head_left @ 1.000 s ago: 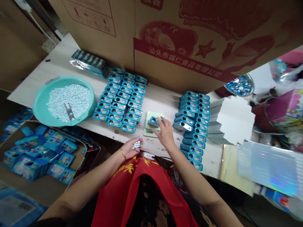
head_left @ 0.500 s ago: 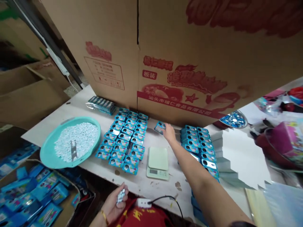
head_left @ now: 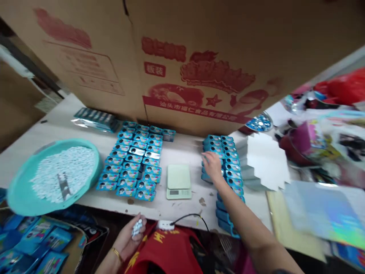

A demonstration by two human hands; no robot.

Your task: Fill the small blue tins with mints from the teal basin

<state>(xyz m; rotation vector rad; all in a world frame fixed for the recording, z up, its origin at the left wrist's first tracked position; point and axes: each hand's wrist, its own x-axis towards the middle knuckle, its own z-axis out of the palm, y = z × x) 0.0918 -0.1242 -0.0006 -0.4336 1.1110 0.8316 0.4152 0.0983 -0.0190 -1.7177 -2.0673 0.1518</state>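
Note:
My left hand (head_left: 129, 233) is cupped, palm up, near the table's front edge and holds a small heap of white tablets (head_left: 137, 228). My right hand (head_left: 213, 164) reaches over the right-hand rows of blue cases (head_left: 232, 160), its fingers apart and at the left row. Whether the fingertips touch a case is hard to tell. Left of a pale green scale (head_left: 178, 180) lie several columns of blue cases (head_left: 129, 166) with round dark windows. One more blue case (head_left: 169, 135) lies at their back right corner. Nothing rests on the scale's plate.
A turquoise basin (head_left: 21, 186) of white tablets holds a metal scoop (head_left: 63, 185). A large cardboard box (head_left: 114, 23) walls off the back. Wrapped cases (head_left: 95, 118) lie back left, a carton of blue packs (head_left: 45, 243) below, folded white card (head_left: 266, 161) at right.
My right hand has set its blue case down by the left columns and moved to the right-hand rows. My left hand still holds the tablets. The view has shifted right.

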